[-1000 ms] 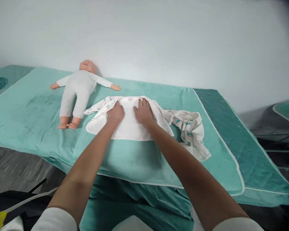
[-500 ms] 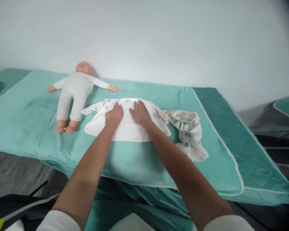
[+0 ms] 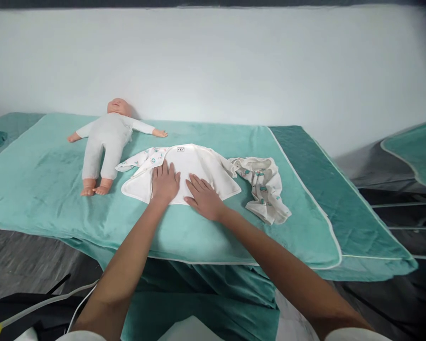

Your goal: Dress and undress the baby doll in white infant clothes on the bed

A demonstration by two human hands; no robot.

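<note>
A white baby shirt [image 3: 195, 163] lies spread open on the green bed cover, its plain inside up and a small label at the neck. Flat on its lower left part rests my left hand [image 3: 165, 182], fingers stretched out. My right hand [image 3: 205, 195] lies with fingers spread on the lower middle, near the hem. Left of the shirt, a baby doll [image 3: 108, 135] in a white cloth body lies on its back, arms out. Small patterned baby pants [image 3: 264, 187] lie crumpled at the shirt's right sleeve.
The green cover [image 3: 213, 237] drapes over the bed's front edge. A white wall [image 3: 213, 66] stands behind. At the right is another green-covered surface [image 3: 419, 151] with metal rails below. A pale cable [image 3: 53, 299] runs at the lower left.
Both hands have slid down the shirt from near the neck toward the hem, fingers now flatter. The view has shifted a little; the doll and pants stay in place.
</note>
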